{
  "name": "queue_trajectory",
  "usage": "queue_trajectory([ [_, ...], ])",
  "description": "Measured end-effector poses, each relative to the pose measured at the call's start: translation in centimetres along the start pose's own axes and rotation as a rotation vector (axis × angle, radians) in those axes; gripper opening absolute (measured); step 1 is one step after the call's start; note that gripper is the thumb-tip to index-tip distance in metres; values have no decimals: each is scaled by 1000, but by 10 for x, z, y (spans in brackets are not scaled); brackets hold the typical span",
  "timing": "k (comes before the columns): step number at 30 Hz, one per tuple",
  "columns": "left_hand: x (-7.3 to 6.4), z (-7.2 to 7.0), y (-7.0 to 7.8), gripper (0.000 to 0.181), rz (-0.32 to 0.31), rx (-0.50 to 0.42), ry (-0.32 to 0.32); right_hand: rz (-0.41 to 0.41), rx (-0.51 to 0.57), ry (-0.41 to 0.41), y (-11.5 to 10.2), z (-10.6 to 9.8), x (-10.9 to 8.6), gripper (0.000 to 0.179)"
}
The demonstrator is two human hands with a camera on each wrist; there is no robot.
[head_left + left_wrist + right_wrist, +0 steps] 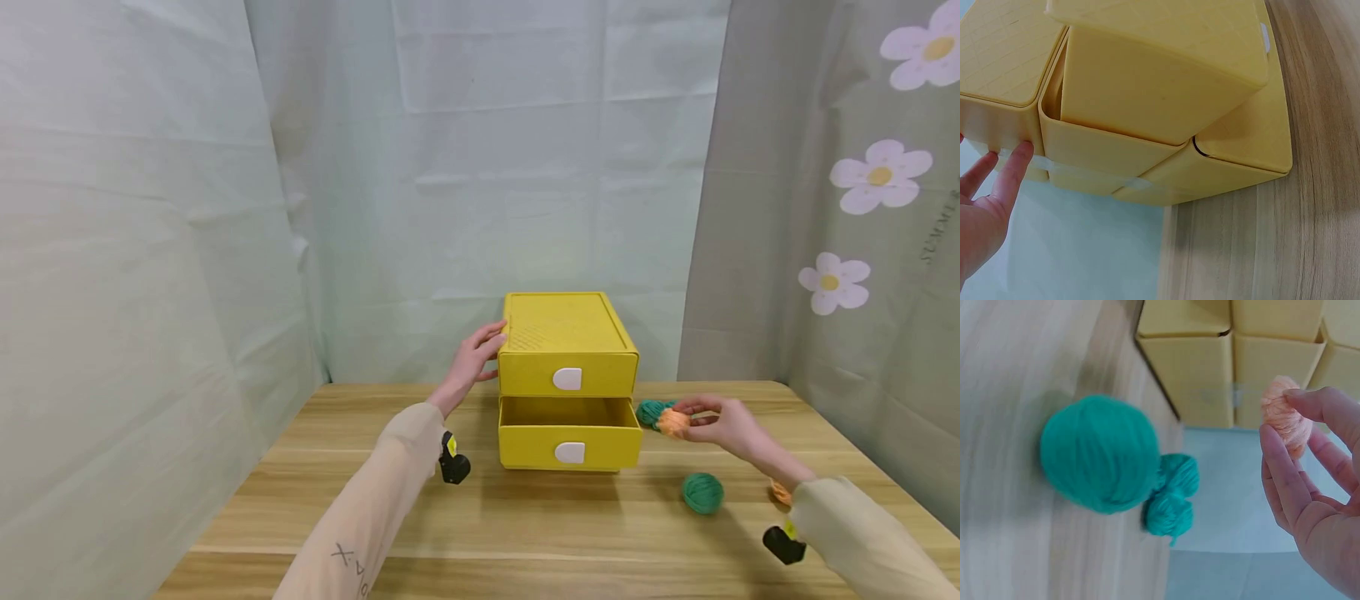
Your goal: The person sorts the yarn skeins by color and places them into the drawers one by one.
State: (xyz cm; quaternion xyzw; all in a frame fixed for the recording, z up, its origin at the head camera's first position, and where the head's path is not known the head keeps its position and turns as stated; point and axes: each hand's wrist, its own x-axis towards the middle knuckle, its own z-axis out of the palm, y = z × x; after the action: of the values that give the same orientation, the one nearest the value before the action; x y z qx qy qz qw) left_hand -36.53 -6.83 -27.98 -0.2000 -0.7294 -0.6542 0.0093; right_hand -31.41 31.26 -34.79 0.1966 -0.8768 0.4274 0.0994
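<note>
A small peach-orange yarn ball (1286,415) is pinched between the thumb and fingertips of the right hand (723,423), the fingers bent in against it with only the ball's width between them. It is held to the right of the yellow drawer unit (566,323), off the wooden table (390,517). The ball looks soft and fuzzy, longer than it is wide, with fine strands wound close together and a slightly darker lower end in the right wrist view. The left hand (472,360) has its fingers spread and loosely extended, the tips touching the unit's left side near the top; it grasps nothing. The unit appears to be smooth plastic, boxy with rounded corners, and its top panel carries a shallow crisscross relief. Clear tape (1138,183) runs along its side. The pulled-out drawer (517,450) shows a deep, straight-walled tray under the closed upper drawer (528,375), each front bearing a glossy white tab handle rounded on one side. To the right lie a round green yarn ball (702,493), tightly wrapped in parallel strands, and a two-lobed green yarn bundle (1172,497) with a short loose end. Another orange yarn piece (781,493) is partly hidden by the right forearm. The table has pale, streaky grain, and smooth-looking, creased cloth (525,167) hangs behind it.
</note>
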Motion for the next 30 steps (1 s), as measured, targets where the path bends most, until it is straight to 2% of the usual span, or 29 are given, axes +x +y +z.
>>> queue_trajectory([
  [5, 0, 0, -1, 47, -3, -8, -6, 4, 32, -17, -12, -3, -1, 35],
  [14, 1, 0, -1, 47, 8, -16, 1, -80, 21, -7, -32, -15, 1, 35],
  [20, 1, 0, 0, 47, 4, -18, -1, -109, 38, 1, -47, -17, 2, 37],
  [27, 20, -3, -28, 45, 15, -29, 56, -176, 6, 9, -64, -11, 6, 36],
  [30, 20, -3, -28, 46, 14, -21, 55, -187, 16, -5, -71, -6, 9, 35],
])
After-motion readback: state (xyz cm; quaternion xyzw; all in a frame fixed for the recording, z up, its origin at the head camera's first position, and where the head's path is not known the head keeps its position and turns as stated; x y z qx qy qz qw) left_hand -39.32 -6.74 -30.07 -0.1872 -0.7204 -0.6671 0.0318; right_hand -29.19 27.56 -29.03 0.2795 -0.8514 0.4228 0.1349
